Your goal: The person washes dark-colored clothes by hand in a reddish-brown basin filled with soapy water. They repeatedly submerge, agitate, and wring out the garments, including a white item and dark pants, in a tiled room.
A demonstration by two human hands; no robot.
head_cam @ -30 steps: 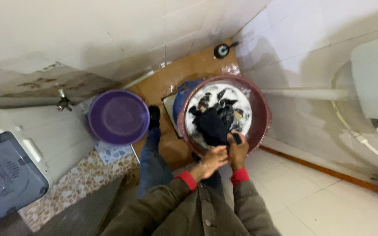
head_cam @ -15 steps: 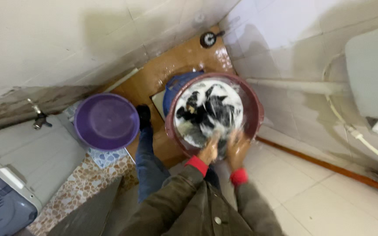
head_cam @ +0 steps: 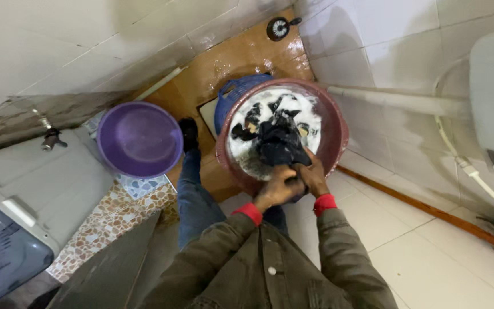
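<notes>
**Two hands wringing a dark garment over a soapy basin**

Both of my hands are gripping one dark garment (head_cam: 280,146) at the near rim of a reddish basin (head_cam: 338,137) full of white suds. My left hand (head_cam: 277,189) is closing into a fist around the cloth's lower end, and my right hand (head_cam: 314,177) is clamping the same bunch just beside it, fingers curled, the two hands touching. The garment is rising out of the foam and draping toward me.

I am judging that the grip should stay tight and close together, keeping the cloth over the basin so that drips are falling back into the suds.

More dark pieces are poking through the foam, but I cannot tell how many. A blue tub (head_cam: 232,97) is sitting mostly hidden under the basin. A purple basin (head_cam: 138,140) is standing well apart on my left.
</notes>
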